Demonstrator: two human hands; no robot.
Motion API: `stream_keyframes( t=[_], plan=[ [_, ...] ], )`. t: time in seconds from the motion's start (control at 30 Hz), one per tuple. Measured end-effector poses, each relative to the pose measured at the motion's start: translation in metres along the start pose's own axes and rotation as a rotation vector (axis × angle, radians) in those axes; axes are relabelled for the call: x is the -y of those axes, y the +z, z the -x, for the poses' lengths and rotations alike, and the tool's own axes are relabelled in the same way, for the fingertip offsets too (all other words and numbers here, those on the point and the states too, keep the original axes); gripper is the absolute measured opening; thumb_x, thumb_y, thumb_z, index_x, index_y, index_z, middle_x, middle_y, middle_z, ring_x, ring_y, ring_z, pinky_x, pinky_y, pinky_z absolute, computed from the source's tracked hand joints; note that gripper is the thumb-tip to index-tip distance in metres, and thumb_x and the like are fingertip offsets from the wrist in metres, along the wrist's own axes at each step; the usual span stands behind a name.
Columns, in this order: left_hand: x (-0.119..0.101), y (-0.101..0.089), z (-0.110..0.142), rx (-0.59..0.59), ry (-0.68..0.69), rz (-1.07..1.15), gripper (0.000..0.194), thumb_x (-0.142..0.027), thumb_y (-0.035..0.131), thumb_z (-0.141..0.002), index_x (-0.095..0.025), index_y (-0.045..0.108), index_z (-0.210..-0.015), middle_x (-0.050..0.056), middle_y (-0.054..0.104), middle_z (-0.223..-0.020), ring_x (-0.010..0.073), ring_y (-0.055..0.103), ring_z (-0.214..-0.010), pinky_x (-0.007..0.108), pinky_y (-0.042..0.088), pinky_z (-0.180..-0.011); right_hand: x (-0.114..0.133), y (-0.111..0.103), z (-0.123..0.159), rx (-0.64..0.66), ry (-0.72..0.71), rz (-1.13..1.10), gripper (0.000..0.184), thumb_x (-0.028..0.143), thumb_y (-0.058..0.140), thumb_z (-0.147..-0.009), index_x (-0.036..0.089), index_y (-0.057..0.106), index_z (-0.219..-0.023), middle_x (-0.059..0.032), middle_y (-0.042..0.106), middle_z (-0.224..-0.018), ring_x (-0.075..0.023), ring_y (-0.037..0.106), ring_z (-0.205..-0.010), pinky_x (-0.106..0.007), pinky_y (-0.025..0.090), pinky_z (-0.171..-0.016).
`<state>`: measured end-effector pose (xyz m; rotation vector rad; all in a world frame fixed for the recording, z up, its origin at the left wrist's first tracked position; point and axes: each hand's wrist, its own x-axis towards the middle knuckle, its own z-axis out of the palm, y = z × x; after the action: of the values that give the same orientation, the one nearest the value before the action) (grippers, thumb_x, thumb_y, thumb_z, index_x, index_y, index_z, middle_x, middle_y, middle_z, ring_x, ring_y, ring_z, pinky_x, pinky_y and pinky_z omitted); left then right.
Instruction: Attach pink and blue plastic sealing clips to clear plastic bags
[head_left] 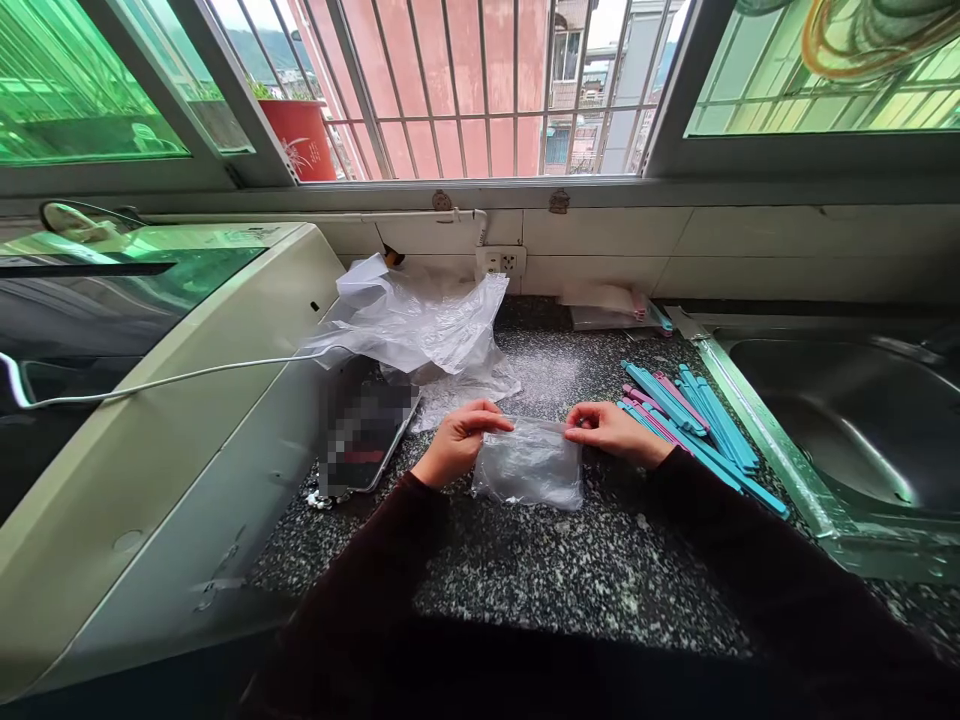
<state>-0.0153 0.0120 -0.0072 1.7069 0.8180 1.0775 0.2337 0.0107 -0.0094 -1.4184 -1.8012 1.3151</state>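
Note:
A small clear plastic bag [531, 468] hangs between my hands, just above the speckled countertop. My left hand [461, 440] pinches its upper left corner between thumb and fingers. At the upper right corner, my right hand [611, 432] grips the edge in the same way. The bag looks flat, with nothing visible inside. Close to my right hand lies a loose pile of blue and pink plastic strips [694, 420]. Behind my left hand is a heap of crumpled clear plastic bags [427, 325].
A phone [367, 435] with a white cable lies left of my hands. A cream-coloured appliance [225, 400] takes up the left side. On the right is a steel sink [862, 410]. By the wall rests a filled packet [607, 305], near a socket [502, 262].

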Motion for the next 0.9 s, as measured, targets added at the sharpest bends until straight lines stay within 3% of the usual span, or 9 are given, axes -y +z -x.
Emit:
stream_keyframes(
  t=[0.1, 0.17, 0.23, 0.37, 0.43, 0.53, 0.63, 0.77, 0.9],
  plan=[
    [0.000, 0.000, 0.000, -0.094, -0.057, 0.161, 0.020, -0.017, 0.061, -0.068, -0.018, 0.070, -0.086, 0.003, 0.060, -0.082, 0.0126, 0.054, -0.075, 0.024, 0.042, -0.068, -0.002, -0.005, 0.004, -0.020, -0.055, -0.107, 0.032, 0.045, 0.066, -0.062, 0.015, 0.055, -0.066, 0.0019, 0.053, -0.066, -0.0109, 0.046, -0.063, -0.025, 0.034, -0.061],
    [0.001, 0.001, -0.001, -0.167, -0.151, 0.353, 0.035, -0.024, 0.058, -0.070, -0.020, 0.062, -0.105, 0.003, 0.061, -0.086, 0.0119, 0.054, -0.072, 0.024, 0.042, -0.066, -0.004, -0.008, 0.007, -0.068, -0.059, -0.168, 0.033, 0.046, 0.066, -0.062, 0.015, 0.055, -0.068, 0.0017, 0.053, -0.068, -0.0110, 0.046, -0.064, -0.025, 0.035, -0.062],
    [0.003, 0.003, -0.002, -0.190, -0.261, 0.501, 0.043, -0.036, 0.056, -0.072, -0.018, 0.055, -0.112, 0.004, 0.062, -0.084, 0.0123, 0.055, -0.069, 0.025, 0.042, -0.063, -0.005, -0.009, 0.008, -0.133, -0.039, -0.197, 0.034, 0.047, 0.067, -0.061, 0.016, 0.054, -0.067, 0.0027, 0.051, -0.065, -0.0099, 0.043, -0.061, -0.025, 0.033, -0.059],
    [0.009, 0.007, -0.004, -0.153, -0.380, 0.419, 0.046, -0.047, 0.067, -0.062, -0.014, 0.061, -0.094, 0.003, 0.062, -0.072, 0.0142, 0.055, -0.067, 0.025, 0.040, -0.063, -0.003, -0.006, 0.009, -0.175, -0.016, -0.187, 0.034, 0.047, 0.067, -0.061, 0.016, 0.055, -0.068, 0.0032, 0.050, -0.064, -0.0094, 0.042, -0.059, -0.025, 0.033, -0.057],
    [0.011, 0.007, -0.005, -0.128, -0.385, 0.324, 0.037, -0.042, 0.073, -0.055, -0.014, 0.063, -0.077, 0.000, 0.060, -0.066, 0.0124, 0.052, -0.064, 0.024, 0.038, -0.062, 0.000, -0.005, 0.011, -0.162, -0.011, -0.187, 0.033, 0.047, 0.067, -0.061, 0.016, 0.056, -0.070, 0.0024, 0.052, -0.067, -0.0105, 0.045, -0.062, -0.025, 0.035, -0.059],
    [0.011, 0.005, -0.005, -0.161, -0.336, 0.258, 0.031, -0.040, 0.073, -0.055, -0.014, 0.057, -0.061, -0.003, 0.054, -0.058, 0.0089, 0.046, -0.058, 0.022, 0.035, -0.060, 0.004, -0.004, 0.012, -0.135, -0.003, -0.189, 0.036, 0.047, 0.067, -0.062, 0.017, 0.059, -0.079, -0.0002, 0.059, -0.077, -0.0133, 0.052, -0.070, -0.028, 0.040, -0.067],
    [0.009, 0.003, -0.006, -0.201, -0.297, 0.254, 0.031, -0.040, 0.071, -0.059, -0.015, 0.053, -0.059, -0.004, 0.052, -0.056, 0.0078, 0.044, -0.055, 0.021, 0.034, -0.057, 0.005, -0.007, 0.014, -0.054, 0.020, -0.142, 0.038, 0.046, 0.067, -0.062, 0.016, 0.060, -0.084, -0.0028, 0.062, -0.084, -0.0154, 0.055, -0.077, -0.030, 0.042, -0.072],
    [0.006, 0.002, -0.005, -0.100, -0.322, 0.304, 0.031, -0.040, 0.069, -0.061, -0.015, 0.052, -0.065, -0.001, 0.058, -0.062, 0.0077, 0.046, -0.052, 0.021, 0.034, -0.052, 0.008, -0.007, 0.016, 0.057, 0.024, 0.016, 0.038, 0.045, 0.066, -0.064, 0.015, 0.062, -0.087, -0.0025, 0.062, -0.078, -0.0141, 0.054, -0.070, -0.028, 0.041, -0.065],
    [0.006, 0.001, -0.005, -0.075, -0.303, 0.345, 0.030, -0.038, 0.070, -0.061, -0.015, 0.052, -0.066, -0.002, 0.057, -0.062, 0.0068, 0.046, -0.052, 0.019, 0.034, -0.052, 0.013, 0.002, 0.021, 0.100, 0.012, 0.101, 0.030, 0.044, 0.062, -0.067, 0.014, 0.060, -0.071, 0.0002, 0.058, -0.065, -0.0113, 0.049, -0.061, -0.025, 0.037, -0.056]
  ],
)
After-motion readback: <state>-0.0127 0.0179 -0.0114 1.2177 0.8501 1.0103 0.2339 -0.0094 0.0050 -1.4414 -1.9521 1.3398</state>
